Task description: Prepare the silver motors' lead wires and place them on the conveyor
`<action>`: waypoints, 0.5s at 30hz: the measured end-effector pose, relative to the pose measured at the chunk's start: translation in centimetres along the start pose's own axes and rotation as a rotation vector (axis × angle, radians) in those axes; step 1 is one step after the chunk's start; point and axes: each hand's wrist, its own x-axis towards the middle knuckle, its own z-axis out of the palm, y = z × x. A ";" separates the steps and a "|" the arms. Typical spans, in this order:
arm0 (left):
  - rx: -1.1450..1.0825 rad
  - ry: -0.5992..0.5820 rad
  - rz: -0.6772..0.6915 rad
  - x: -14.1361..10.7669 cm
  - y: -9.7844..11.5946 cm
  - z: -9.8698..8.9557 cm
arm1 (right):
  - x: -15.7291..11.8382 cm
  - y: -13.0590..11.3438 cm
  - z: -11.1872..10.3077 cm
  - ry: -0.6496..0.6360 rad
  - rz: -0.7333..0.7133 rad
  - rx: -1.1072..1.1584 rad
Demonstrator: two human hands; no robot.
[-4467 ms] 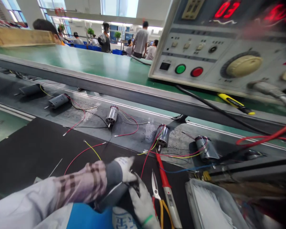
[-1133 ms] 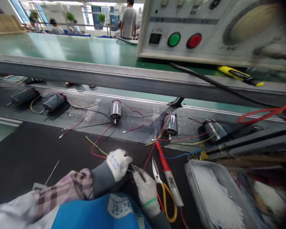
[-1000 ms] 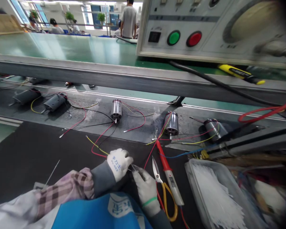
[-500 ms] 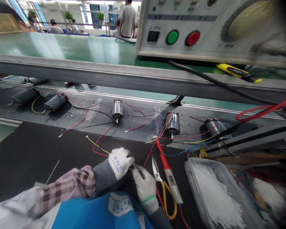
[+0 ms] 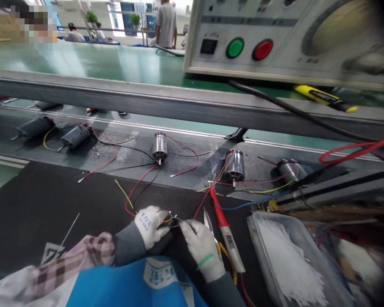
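Note:
Both hands wear white gloves and meet low in the middle, over the black mat. My left hand (image 5: 152, 226) is closed on thin wires, a yellow one (image 5: 124, 194) among them. Fingers of my right hand (image 5: 200, 241) pinch a thin pale loop (image 5: 175, 221) between the hands; whether it is a cable tie or a wire I cannot tell. Above them a silver motor (image 5: 160, 146) trails red and black wires toward my left hand. Scissors (image 5: 209, 224) lie partly under my right hand, beside a red and white tester pen (image 5: 225, 230).
A second silver motor (image 5: 234, 165) and grey motors (image 5: 75, 136) lie along the belt. On the right is a clear bin (image 5: 259, 251) of white strips. A control box (image 5: 208, 64) and a yellow-black tool (image 5: 323, 97) rest on the shelf. People are in the background.
My hands have moved slightly apart, the left one to the left, and a pale loop now shows between them. My right hand covers more of the scissors.

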 end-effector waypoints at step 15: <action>-0.250 0.083 -0.156 -0.7 0.6 2.0 | 1.8 0.2 -2.3 0.418 0.064 0.191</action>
